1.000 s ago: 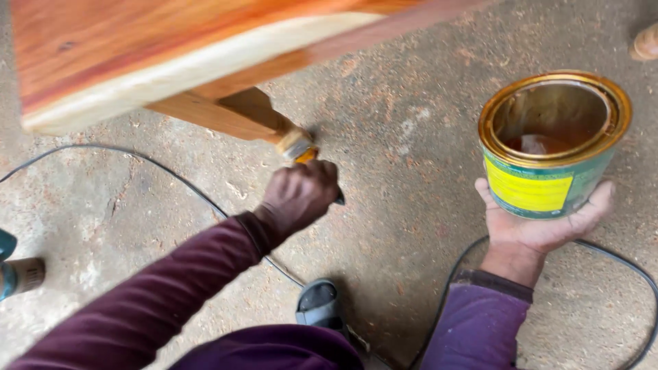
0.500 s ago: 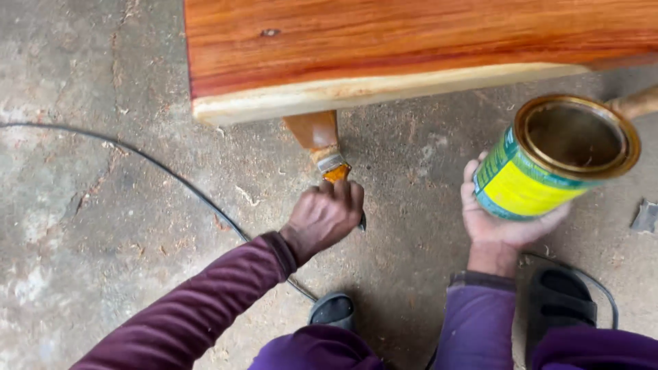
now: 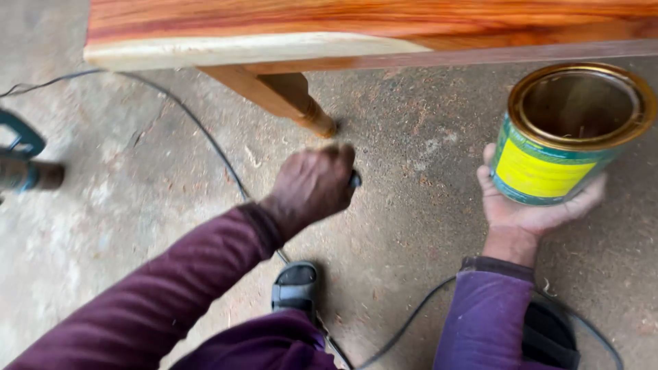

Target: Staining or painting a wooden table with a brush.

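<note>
Left hand [image 3: 312, 185] is a closed fist around a dark handle [image 3: 354, 179], only its tip showing at the knuckles; most likely a brush, but the bristles are hidden and the hand is blurred. Fist sits just near of the turned table leg [image 3: 288, 96], not touching it. Right hand [image 3: 531, 205] cups an open tin [image 3: 569, 130] from below, fingers curled up its yellow-and-green side; tin tilted slightly, rim level with the reddish table top [image 3: 384, 27] at far.

Risks: tilted tin with no lid could slop onto the dusty concrete floor [image 3: 411, 205]; sawdust there could stick to wet finish. Black cable [image 3: 205, 137] runs left of the sandal [image 3: 295, 288], a trip hazard that could jolt the tin. Blue power tool [image 3: 20, 161] lies far left.
</note>
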